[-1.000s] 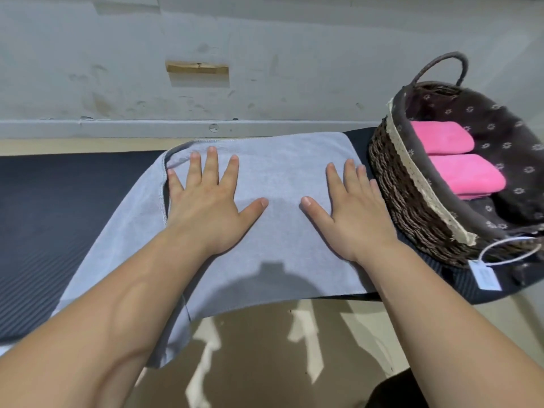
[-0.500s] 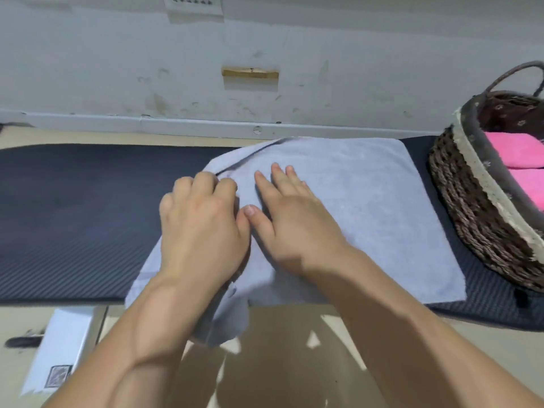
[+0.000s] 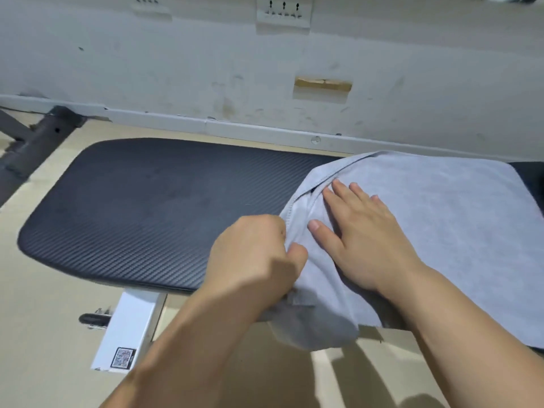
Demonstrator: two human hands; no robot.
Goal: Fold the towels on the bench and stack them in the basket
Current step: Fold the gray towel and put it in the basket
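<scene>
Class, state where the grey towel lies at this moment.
In the head view, the grey towel lies on the right part of the black bench, its left edge gripped by the left hand, the right hand flat on it.

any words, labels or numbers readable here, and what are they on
No readable words or numbers anywhere.
Square code sticker on the white bench support: pattern only, too blurred to read.
Grey towel and wall socket plate: no lettering visible.
</scene>
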